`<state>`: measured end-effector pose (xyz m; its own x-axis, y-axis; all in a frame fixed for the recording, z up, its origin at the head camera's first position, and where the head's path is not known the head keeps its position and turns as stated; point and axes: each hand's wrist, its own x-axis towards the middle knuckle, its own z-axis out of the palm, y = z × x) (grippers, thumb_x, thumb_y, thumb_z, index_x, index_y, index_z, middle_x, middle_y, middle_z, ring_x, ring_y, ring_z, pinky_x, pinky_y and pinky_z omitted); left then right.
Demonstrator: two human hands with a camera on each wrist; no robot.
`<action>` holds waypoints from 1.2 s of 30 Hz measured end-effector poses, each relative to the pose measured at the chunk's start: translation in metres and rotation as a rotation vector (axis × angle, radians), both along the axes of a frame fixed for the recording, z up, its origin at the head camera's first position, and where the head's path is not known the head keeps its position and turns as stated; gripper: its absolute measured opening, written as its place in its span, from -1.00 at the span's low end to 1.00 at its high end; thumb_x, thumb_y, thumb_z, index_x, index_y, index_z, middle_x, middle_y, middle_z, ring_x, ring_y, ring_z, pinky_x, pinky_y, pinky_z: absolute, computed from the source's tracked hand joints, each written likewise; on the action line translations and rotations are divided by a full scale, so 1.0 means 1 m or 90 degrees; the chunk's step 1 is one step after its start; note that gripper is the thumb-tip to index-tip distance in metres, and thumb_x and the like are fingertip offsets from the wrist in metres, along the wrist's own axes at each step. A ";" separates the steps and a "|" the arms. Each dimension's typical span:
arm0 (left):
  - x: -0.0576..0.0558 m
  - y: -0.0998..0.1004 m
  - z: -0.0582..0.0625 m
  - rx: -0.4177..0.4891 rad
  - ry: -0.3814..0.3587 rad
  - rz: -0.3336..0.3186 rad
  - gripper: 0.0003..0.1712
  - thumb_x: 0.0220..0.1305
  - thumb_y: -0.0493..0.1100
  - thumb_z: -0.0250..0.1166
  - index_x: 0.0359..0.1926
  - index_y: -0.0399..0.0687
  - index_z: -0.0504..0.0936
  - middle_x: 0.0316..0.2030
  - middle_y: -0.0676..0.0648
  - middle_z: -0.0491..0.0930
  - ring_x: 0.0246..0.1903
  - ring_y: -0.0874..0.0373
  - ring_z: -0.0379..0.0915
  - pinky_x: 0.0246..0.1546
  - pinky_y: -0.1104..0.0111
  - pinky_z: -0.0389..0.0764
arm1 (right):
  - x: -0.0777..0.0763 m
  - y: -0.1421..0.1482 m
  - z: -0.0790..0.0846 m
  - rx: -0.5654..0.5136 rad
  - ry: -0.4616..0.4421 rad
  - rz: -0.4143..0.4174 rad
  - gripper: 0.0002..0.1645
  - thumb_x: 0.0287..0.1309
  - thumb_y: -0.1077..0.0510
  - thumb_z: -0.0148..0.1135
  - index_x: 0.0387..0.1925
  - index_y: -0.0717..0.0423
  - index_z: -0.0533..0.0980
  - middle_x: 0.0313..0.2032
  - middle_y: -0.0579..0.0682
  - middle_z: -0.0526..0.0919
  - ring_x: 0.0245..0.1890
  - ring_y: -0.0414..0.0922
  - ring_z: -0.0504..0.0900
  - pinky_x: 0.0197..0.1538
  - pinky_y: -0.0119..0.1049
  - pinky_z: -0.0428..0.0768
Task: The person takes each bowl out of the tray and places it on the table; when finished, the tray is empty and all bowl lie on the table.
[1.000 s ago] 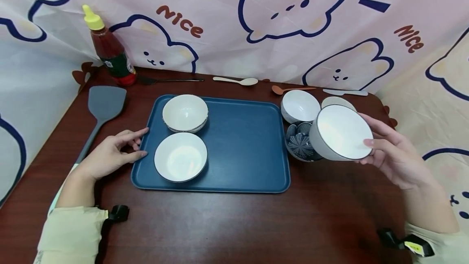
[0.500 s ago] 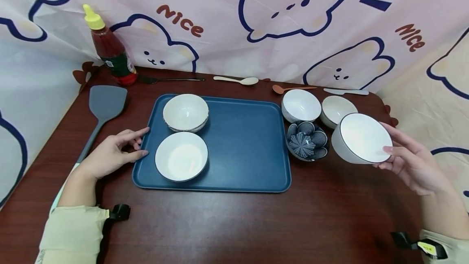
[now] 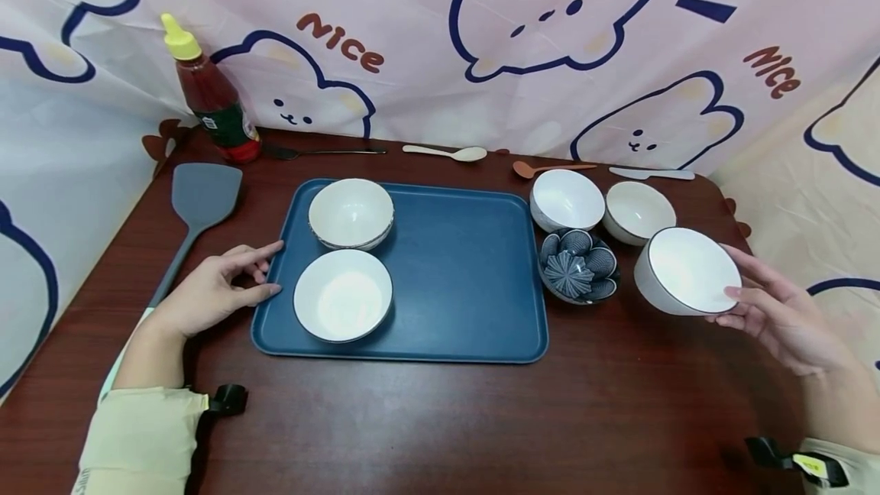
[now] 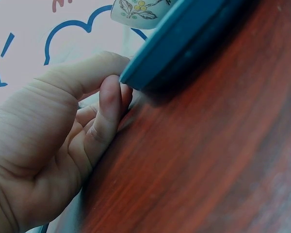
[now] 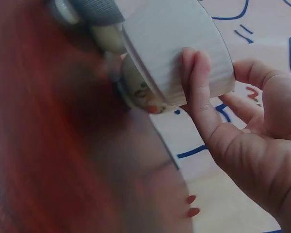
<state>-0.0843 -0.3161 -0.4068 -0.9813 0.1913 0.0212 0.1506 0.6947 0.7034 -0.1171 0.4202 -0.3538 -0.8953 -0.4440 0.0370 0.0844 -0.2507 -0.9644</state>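
My right hand (image 3: 780, 308) grips a white bowl (image 3: 690, 273) with a thin dark rim, thumb at the rim and fingers beneath. In the right wrist view the held bowl (image 5: 184, 53) is tilted and shows its ribbed outer side. My left hand (image 3: 206, 289) touches the left rim of a blue tray (image 3: 467, 273) with extended thumb and index finger; the other fingers are bent. On the tray's left half stand a white bowl (image 3: 342, 296) in front and a stack of cream bowls (image 3: 351, 212) behind it.
Right of the tray stand a dark patterned bowl (image 3: 577, 270), a white bowl (image 3: 567, 201) and a cream bowl (image 3: 639, 211). Along the back lie a fork (image 3: 323, 151), white spoon (image 3: 447, 152), brown spoon (image 3: 550, 167) and knife (image 3: 653, 173). A spatula (image 3: 202, 197) and sauce bottle (image 3: 213, 101) are left.
My right hand has moved right and slightly nearer with the white bowl, away from the dark patterned bowl, uncovering the cream bowl. My left hand stays at the tray rim.
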 end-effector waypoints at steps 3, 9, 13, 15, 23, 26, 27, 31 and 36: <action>-0.001 0.000 0.000 -0.002 0.001 -0.001 -0.31 0.24 -0.11 0.43 0.38 -0.01 0.46 -0.25 -0.02 0.47 -0.23 0.32 0.35 -0.29 0.57 0.39 | -0.002 0.003 -0.008 0.022 -0.006 0.000 -0.24 0.39 0.59 -0.42 0.54 0.15 0.03 0.20 0.01 0.53 -0.21 0.05 0.79 -0.16 -0.19 0.71; -0.003 -0.002 0.000 -0.004 0.004 -0.002 -0.30 0.24 -0.10 0.43 0.39 0.00 0.45 -0.26 -0.01 0.47 -0.23 0.31 0.35 -0.28 0.59 0.39 | -0.007 0.002 -0.019 0.004 -0.027 0.024 -0.25 0.40 0.57 -0.44 0.54 0.14 0.02 0.21 0.02 0.54 -0.18 0.05 0.78 -0.12 -0.18 0.71; -0.003 -0.003 0.001 -0.008 -0.001 0.002 -0.30 0.25 -0.09 0.43 0.39 0.00 0.45 -0.25 -0.01 0.47 -0.22 0.31 0.34 -0.27 0.59 0.39 | -0.010 -0.001 -0.024 0.003 -0.030 0.038 -0.25 0.40 0.57 -0.45 0.55 0.15 0.00 0.21 0.02 0.54 -0.17 0.06 0.78 -0.11 -0.16 0.70; -0.002 -0.003 0.000 -0.005 -0.007 0.003 -0.30 0.25 -0.09 0.43 0.39 0.01 0.45 -0.25 -0.01 0.47 -0.22 0.31 0.34 -0.28 0.58 0.39 | -0.011 -0.002 -0.028 -0.002 -0.035 0.051 -0.24 0.40 0.58 -0.47 0.55 0.15 -0.02 0.21 0.03 0.54 -0.16 0.07 0.78 -0.09 -0.16 0.70; -0.001 -0.002 -0.004 0.001 -0.005 -0.003 -0.29 0.24 -0.11 0.44 0.39 0.01 0.45 -0.24 0.00 0.46 -0.23 0.31 0.35 -0.31 0.55 0.39 | -0.009 -0.002 -0.035 0.005 -0.042 0.057 -0.25 0.41 0.57 -0.45 0.55 0.13 -0.01 0.21 0.02 0.54 -0.15 0.08 0.78 -0.08 -0.16 0.68; -0.001 -0.003 -0.003 -0.001 -0.004 0.000 -0.29 0.23 -0.11 0.44 0.39 0.01 0.45 -0.24 0.00 0.47 -0.22 0.32 0.35 -0.30 0.57 0.38 | -0.009 -0.001 -0.038 -0.004 -0.047 0.064 -0.24 0.40 0.58 -0.47 0.55 0.12 -0.02 0.20 0.04 0.55 -0.15 0.10 0.78 -0.07 -0.15 0.68; -0.001 -0.003 -0.003 -0.001 -0.005 0.000 -0.30 0.23 -0.11 0.44 0.39 0.00 0.45 -0.24 0.00 0.47 -0.22 0.32 0.34 -0.30 0.57 0.38 | -0.009 -0.001 -0.038 -0.007 -0.049 0.066 -0.23 0.40 0.58 -0.48 0.55 0.12 -0.02 0.19 0.04 0.55 -0.15 0.11 0.78 -0.07 -0.15 0.68; -0.001 -0.003 -0.002 0.002 -0.004 -0.001 -0.30 0.24 -0.12 0.43 0.39 0.00 0.45 -0.24 -0.01 0.47 -0.22 0.32 0.34 -0.32 0.54 0.38 | -0.006 -0.002 -0.040 -0.007 -0.052 0.053 -0.26 0.42 0.56 -0.47 0.54 0.10 0.02 0.16 0.05 0.59 -0.15 0.10 0.78 -0.08 -0.17 0.69; -0.001 -0.002 -0.002 0.001 -0.002 -0.001 -0.30 0.23 -0.11 0.44 0.38 0.00 0.45 -0.24 0.00 0.47 -0.22 0.32 0.35 -0.31 0.55 0.38 | 0.000 -0.005 -0.036 0.057 -0.062 -0.033 -0.33 0.47 0.49 -0.34 0.50 0.06 0.15 0.01 0.00 0.66 -0.25 -0.04 0.79 -0.18 -0.29 0.71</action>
<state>-0.0852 -0.3184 -0.4085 -0.9810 0.1930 0.0177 0.1491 0.6929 0.7054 -0.1173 0.4156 -0.3899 -0.9147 -0.3943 -0.0889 0.1679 -0.1707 -0.9709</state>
